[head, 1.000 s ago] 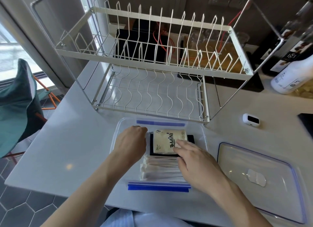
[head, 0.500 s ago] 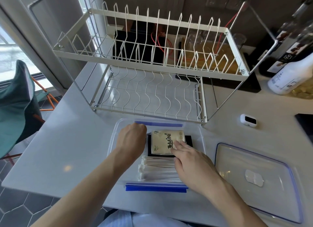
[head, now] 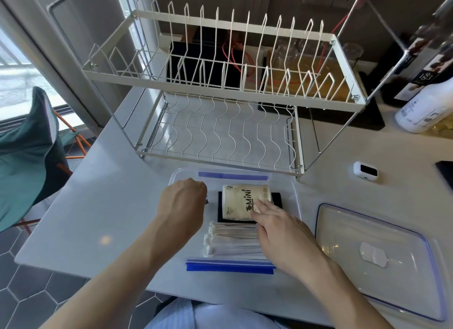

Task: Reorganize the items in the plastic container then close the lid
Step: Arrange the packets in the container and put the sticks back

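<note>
Table [head: 103,206], white, spread wide across the view. Dish rack [head: 220,88] of white wire standing at the far side, two tiers, just behind the container. Lid [head: 377,255], clear with a blue edge, lying flat on the table to the right of the container, off it. Plastic container [head: 289,201], clear, open, directly in front, with a blue strip along its near rim and a paler one along its far rim. Inside, toward the far end, a black flat item [head: 277,198] on the bottom with a cream tissue pack [head: 242,201] marked "MiNi" lying on top of it; toward the near end, wrapped white sticks [head: 232,240] laid side by side, lengthwise left to right. Left hand [head: 181,201] at the left of the container, fingers curled under into a fist; whether gripping anything, cannot tell, though something small and dark peeks out beside the knuckles. Right hand [head: 284,235] over the sticks, fingers [head: 259,206] stretched fairly straight, tips touching the near right corner of the tissue pack. White bottle [head: 426,110] far right. Small white device [head: 365,171] with a dark face right of the rack.
</note>
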